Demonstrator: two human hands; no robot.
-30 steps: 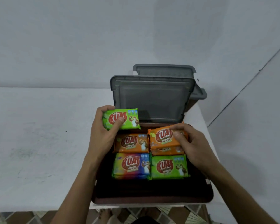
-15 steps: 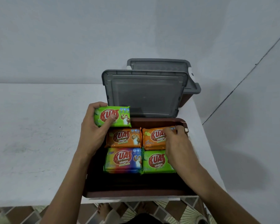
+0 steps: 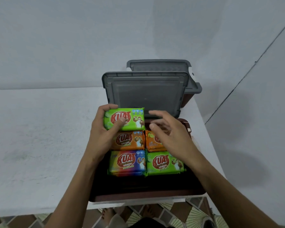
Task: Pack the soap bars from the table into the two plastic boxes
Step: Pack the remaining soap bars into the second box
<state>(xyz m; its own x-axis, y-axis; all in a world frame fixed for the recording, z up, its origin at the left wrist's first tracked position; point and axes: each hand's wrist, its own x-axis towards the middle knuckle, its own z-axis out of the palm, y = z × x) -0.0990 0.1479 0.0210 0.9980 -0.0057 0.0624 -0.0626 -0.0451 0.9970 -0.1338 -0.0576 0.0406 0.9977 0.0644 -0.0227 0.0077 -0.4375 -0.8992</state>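
Note:
My left hand [image 3: 102,135] grips a green soap bar [image 3: 124,118] above the far left corner of the near brown plastic box [image 3: 146,195]. My right hand [image 3: 169,135] hovers over the box with fingers spread and loose, holding nothing. Inside the box lie an orange bar [image 3: 130,140], a second orange bar [image 3: 152,142] partly hidden under my right hand, a rainbow bar [image 3: 127,162] and a green bar [image 3: 164,162]. The second box [image 3: 187,101] stands behind, mostly hidden by the grey lids.
The near box's grey lid [image 3: 145,94] stands open behind the bars; the far box's lid [image 3: 160,66] stands up too. The white table [image 3: 39,137] stretches left; its right edge runs just beside the boxes. Tiled floor and feet show below the front edge.
My right hand let go of the orange bar it had pressed into the box and lifted off with fingers spread. My left hand kept the green bar at the box's far left corner.

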